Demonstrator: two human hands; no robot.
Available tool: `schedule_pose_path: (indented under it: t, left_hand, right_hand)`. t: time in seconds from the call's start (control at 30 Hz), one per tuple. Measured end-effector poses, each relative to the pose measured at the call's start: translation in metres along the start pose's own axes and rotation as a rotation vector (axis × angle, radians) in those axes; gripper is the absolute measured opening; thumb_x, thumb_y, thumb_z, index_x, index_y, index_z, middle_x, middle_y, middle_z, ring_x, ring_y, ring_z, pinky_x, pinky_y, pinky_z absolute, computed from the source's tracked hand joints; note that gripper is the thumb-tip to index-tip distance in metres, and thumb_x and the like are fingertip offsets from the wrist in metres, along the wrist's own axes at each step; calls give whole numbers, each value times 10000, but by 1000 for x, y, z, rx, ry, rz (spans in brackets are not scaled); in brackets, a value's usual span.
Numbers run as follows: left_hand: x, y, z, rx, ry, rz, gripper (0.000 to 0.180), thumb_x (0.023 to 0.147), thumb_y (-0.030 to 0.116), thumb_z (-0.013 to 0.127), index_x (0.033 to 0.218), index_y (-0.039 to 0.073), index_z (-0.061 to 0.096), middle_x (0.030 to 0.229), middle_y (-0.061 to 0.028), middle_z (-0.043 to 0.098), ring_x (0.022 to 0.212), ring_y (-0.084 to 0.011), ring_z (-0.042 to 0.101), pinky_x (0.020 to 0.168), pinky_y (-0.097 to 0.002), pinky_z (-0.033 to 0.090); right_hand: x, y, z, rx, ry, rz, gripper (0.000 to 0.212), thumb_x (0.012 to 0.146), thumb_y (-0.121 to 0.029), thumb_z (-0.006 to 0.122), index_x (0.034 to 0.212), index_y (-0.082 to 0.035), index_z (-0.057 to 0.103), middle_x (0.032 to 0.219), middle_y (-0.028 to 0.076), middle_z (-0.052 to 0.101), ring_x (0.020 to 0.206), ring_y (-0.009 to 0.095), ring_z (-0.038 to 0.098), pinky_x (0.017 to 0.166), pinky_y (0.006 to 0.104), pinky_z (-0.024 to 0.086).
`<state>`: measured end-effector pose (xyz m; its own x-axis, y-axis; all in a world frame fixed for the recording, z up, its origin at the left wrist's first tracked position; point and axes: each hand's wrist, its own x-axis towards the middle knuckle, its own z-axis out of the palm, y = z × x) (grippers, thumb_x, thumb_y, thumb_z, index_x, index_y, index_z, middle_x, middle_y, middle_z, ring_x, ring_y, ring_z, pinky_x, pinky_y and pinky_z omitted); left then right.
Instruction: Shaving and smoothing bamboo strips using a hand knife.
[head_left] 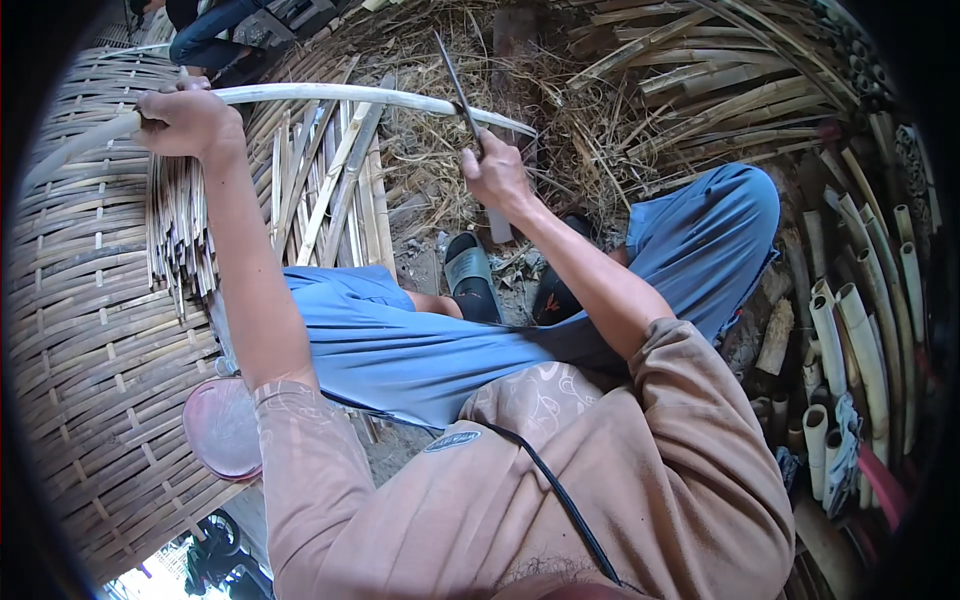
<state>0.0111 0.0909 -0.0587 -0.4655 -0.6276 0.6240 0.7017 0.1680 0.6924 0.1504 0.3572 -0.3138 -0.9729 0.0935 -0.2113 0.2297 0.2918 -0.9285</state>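
Observation:
A long, pale bamboo strip (pixel 330 92) runs from the far left across to the middle in front of me. My left hand (pixel 192 120) is closed around it near the left side, with the strip's tail going on past the fist. My right hand (pixel 497 172) grips a knife (pixel 455 82), whose dark narrow blade points up and away. The blade crosses the strip close to its right end and seems to touch it. The knife's handle is mostly hidden in my fingers.
Fibrous shavings (pixel 420 150) cover the ground ahead. A woven bamboo panel (pixel 90 380) fills the left, with thin slats (pixel 180 230) on it. Bamboo lengths (pixel 720 95) are stacked at the far right; cut tubes (pixel 860 330) stand nearer. Another person's leg (pixel 215 35) shows at the far left.

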Motion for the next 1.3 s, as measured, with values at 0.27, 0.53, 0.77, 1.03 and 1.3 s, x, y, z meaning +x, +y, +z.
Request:
schedule_pose_path:
  t: [0.27,0.53,0.77,1.03,1.3]
  left_hand:
    - [-13,20,5,-62,-54,-52,310,1005,219,397,1173,10,242,720,-114,445,484,-187,409,428,-339,376]
    - [-4,2,5,-132,-98,-46,374,989,211,427,1244,22,230,885,-140,461,543,-208,404,469,-346,425]
    - [11,-11,-5,-167,59,-168,334,1031,210,427,1249,4,282,1132,-181,466,717,-207,483,547,-309,521]
    - [0,-7,-10,155,104,-47,328,1046,205,377,1264,-30,309,1165,-225,471,884,-246,543,634,-340,543]
    - [27,-42,-18,-80,185,-112,257,1031,233,424,1113,5,337,1081,-156,477,849,-222,502,709,-275,407]
  right_hand:
    - [-10,21,-15,-317,133,-136,190,903,-156,590,1000,-4,650,780,228,695,738,407,690,693,499,555]
    - [-5,35,3,-201,157,-490,188,882,-107,592,1028,-10,660,812,246,673,761,423,673,696,484,529]
    - [-9,43,-4,-309,183,28,238,874,-183,582,994,4,664,851,254,694,833,406,700,756,493,551]
    - [-14,39,-6,-323,59,-154,152,878,-127,590,972,-20,641,859,252,676,819,446,663,747,520,524]
    - [-11,42,20,-150,136,-424,191,893,-132,553,999,8,630,883,271,677,804,416,678,744,477,537]
